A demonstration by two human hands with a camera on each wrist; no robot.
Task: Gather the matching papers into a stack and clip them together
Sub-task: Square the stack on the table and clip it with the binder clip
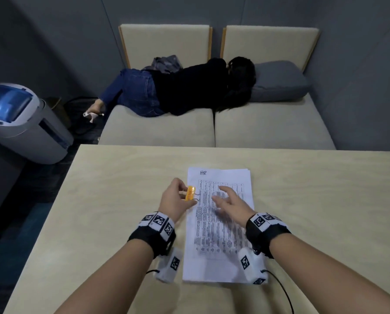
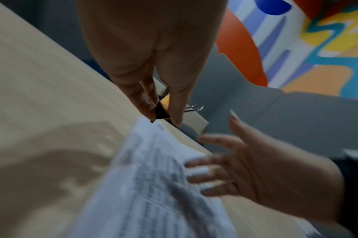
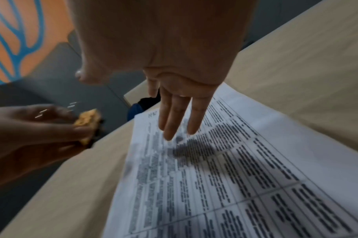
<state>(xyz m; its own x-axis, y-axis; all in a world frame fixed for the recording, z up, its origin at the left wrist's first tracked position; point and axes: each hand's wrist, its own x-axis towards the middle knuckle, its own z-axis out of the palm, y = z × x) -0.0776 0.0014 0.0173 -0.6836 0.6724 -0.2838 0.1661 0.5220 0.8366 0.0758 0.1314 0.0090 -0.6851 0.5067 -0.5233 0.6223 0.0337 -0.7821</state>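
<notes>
A stack of white printed papers [image 1: 221, 225] marked "HR" at the top lies on the table, straight ahead of me. My left hand [image 1: 178, 197] pinches an orange binder clip [image 1: 190, 193] at the stack's left edge, near the top. In the left wrist view the clip [image 2: 164, 106] sits between thumb and finger just above the papers [image 2: 153, 185]. My right hand [image 1: 228, 200] hovers over the sheet with its fingers spread and straight; the right wrist view shows its fingers [image 3: 180, 116] just above the printed table [image 3: 225, 169]. The clip [image 3: 88, 124] appears at the left there.
The light wooden table [image 1: 302, 200] reaches to my right and left. Beyond its far edge is a beige sofa [image 1: 268, 125] with a person lying on it. A grey and blue appliance [image 1: 19, 118] stands on the floor to the left.
</notes>
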